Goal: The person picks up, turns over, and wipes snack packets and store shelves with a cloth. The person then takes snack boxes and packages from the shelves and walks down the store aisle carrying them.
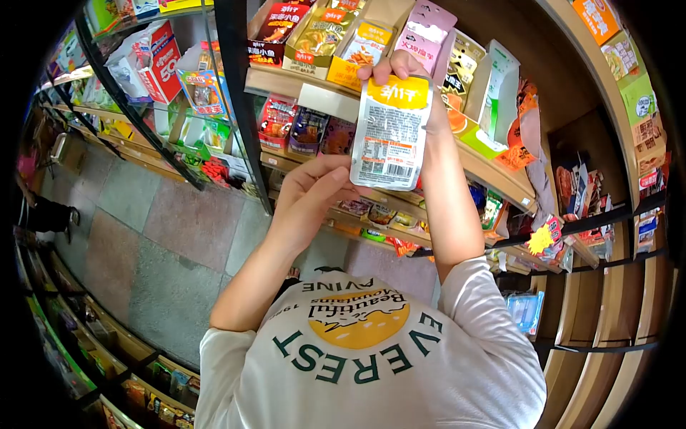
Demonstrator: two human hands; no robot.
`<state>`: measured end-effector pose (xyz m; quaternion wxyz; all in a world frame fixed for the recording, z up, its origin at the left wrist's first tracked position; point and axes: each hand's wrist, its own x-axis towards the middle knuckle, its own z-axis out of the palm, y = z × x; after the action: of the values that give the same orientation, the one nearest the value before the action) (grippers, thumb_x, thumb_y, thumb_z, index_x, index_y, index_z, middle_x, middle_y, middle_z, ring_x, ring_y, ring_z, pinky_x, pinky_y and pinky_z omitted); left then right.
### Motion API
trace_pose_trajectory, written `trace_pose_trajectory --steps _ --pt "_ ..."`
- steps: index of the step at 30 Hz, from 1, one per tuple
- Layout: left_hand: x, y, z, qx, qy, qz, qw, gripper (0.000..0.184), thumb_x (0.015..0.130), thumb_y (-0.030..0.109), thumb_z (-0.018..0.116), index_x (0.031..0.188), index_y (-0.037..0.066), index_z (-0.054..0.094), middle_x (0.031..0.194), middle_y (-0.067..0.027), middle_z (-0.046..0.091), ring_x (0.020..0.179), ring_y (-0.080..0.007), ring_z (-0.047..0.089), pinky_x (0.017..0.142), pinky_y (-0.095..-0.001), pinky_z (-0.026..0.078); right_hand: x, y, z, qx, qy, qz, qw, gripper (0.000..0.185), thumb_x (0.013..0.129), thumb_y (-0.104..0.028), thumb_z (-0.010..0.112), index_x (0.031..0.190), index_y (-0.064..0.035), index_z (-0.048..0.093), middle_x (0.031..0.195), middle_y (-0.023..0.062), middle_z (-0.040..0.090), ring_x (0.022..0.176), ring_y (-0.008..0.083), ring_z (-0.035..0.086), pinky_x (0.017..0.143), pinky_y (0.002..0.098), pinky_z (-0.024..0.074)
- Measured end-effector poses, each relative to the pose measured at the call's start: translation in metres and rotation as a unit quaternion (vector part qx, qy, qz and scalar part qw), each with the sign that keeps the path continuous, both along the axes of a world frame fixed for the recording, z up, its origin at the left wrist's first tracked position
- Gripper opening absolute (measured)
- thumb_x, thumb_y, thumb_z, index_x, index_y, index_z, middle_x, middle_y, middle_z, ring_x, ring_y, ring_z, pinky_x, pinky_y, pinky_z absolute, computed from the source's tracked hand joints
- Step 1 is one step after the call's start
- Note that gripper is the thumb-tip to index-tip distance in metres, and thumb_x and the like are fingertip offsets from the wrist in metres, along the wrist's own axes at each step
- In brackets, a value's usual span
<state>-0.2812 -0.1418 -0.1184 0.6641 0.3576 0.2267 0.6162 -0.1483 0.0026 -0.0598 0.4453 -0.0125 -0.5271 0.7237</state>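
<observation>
A silver snack packet [391, 136] with a yellow top band is held up in front of the shelf. Its printed back, with a barcode near the bottom, faces me. At the packet's top edge my right hand [394, 66] grips it, fingertips showing over the yellow band and the rest of the hand hidden behind. My left hand [314, 189] is closed at the packet's lower left edge, thumb and fingers together; some of its fingertips are hidden. Just behind the packet stands an open box of yellow-and-white snack packets [368, 46].
More snack boxes line the wooden shelf, including a pink box [425, 36] and a gold-packet box [321, 36]. Lower tiers hold red packets [277, 118]. A black shelf post [246, 107] stands left. Tiled floor [179, 222] runs between shelves; another person's dark clothing [50, 214] shows far left.
</observation>
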Motion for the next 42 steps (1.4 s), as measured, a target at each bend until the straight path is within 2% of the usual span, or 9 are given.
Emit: trace_pose_trajectory --steps 7,14,17,24,34,37,39,41,42 --pt "0.004 -0.007 0.008 -0.016 0.008 -0.01 1.0 0.019 0.082 0.007 0.051 0.098 -0.003 0.054 0.082 -0.0098 0.062 0.07 -0.0147 0.06 0.064 -0.0216 0.047 0.0 0.0 -0.002 -0.004 0.007 -0.001 1.0 0.016 0.083 -0.011 0.043 0.067 -0.0106 0.041 0.073 0.0103 0.056 0.09 0.0271 0.054 0.075 0.034 0.0454" --pt "0.002 -0.008 0.002 -0.006 0.048 0.017 0.999 0.018 0.082 0.005 0.051 0.097 -0.003 0.054 0.081 -0.0102 0.062 0.071 -0.0135 0.06 0.064 -0.0229 0.047 -0.007 -0.014 0.007 -0.005 -0.008 -0.029 1.0 0.013 0.081 -0.01 0.047 0.069 -0.0092 0.044 0.105 0.0222 0.054 0.097 0.029 0.054 0.075 0.0322 0.0477" --pt "0.004 -0.006 -0.005 -0.006 0.082 0.04 0.996 0.017 0.082 0.005 0.051 0.096 -0.003 0.054 0.081 -0.0109 0.062 0.071 -0.0139 0.06 0.063 -0.0234 0.048 -0.007 -0.025 0.016 0.045 -0.04 -0.041 0.997 0.008 0.081 -0.009 0.049 0.073 -0.008 0.047 0.108 0.0223 0.051 0.102 0.0318 0.051 0.078 0.0339 0.0471" --pt "0.006 -0.004 -0.01 0.007 0.067 0.05 0.996 0.015 0.081 0.001 0.052 0.095 -0.005 0.053 0.079 -0.0118 0.062 0.07 -0.0141 0.06 0.063 -0.0231 0.048 -0.003 -0.025 0.015 0.027 0.001 0.019 0.999 0.017 0.078 -0.006 0.053 0.095 -0.0068 0.051 0.11 0.0234 0.05 0.103 0.0329 0.05 0.083 0.0365 0.0444" --pt "0.006 -0.004 -0.012 0.014 0.061 0.039 0.997 0.015 0.081 0.001 0.052 0.094 -0.003 0.054 0.08 -0.0115 0.062 0.07 -0.0144 0.06 0.063 -0.0231 0.048 0.001 -0.024 0.015 0.05 -0.024 -0.002 0.998 0.014 0.079 -0.007 0.052 0.093 -0.0055 0.051 0.108 0.0216 0.052 0.1 0.0303 0.053 0.079 0.0345 0.0462" --pt "0.002 -0.001 -0.014 -0.015 0.043 0.011 0.999 0.015 0.081 0.003 0.052 0.095 -0.001 0.055 0.08 -0.0111 0.062 0.07 -0.0151 0.06 0.062 -0.0224 0.048 0.011 -0.016 0.02 0.1 -0.108 -0.006 0.989 0.02 0.077 -0.011 0.057 0.095 -0.002 0.054 0.1 0.0162 0.056 0.093 0.0233 0.055 0.079 0.0321 0.046" --pt "-0.003 0.0 -0.015 -0.074 -0.044 -0.063 0.994 0.019 0.082 0.01 0.052 0.097 0.0 0.055 0.076 -0.0091 0.062 0.067 -0.0155 0.061 0.058 -0.0229 0.047 0.02 -0.002 0.026 0.206 -0.171 -0.02 0.963 0.021 0.074 -0.016 0.062 0.087 -0.0024 0.052 0.085 0.0138 0.057 0.077 0.0194 0.057 0.064 0.0265 0.0479" --pt "-0.008 0.002 -0.015 -0.058 -0.066 -0.074 0.993 0.023 0.083 0.011 0.051 0.103 0.001 0.053 0.079 -0.0099 0.062 0.069 -0.016 0.06 0.061 -0.0238 0.048 0.028 -0.002 0.052 0.134 -0.306 -0.106 0.937 0.016 0.074 -0.014 0.063 0.084 -0.0039 0.054 0.07 0.0058 0.058 0.061 0.0105 0.056 0.055 0.021 0.0457" --pt "-0.011 0.002 -0.014 -0.065 -0.052 -0.056 0.995 0.024 0.083 0.011 0.05 0.105 0.001 0.052 0.081 -0.0104 0.061 0.07 -0.0159 0.06 0.063 -0.0243 0.048 0.033 0.014 0.056 0.134 -0.31 -0.156 0.928 0.016 0.076 -0.011 0.062 0.09 -0.0042 0.057 0.073 0.0018 0.061 0.056 0.0062 0.056 0.046 0.0176 0.0438"
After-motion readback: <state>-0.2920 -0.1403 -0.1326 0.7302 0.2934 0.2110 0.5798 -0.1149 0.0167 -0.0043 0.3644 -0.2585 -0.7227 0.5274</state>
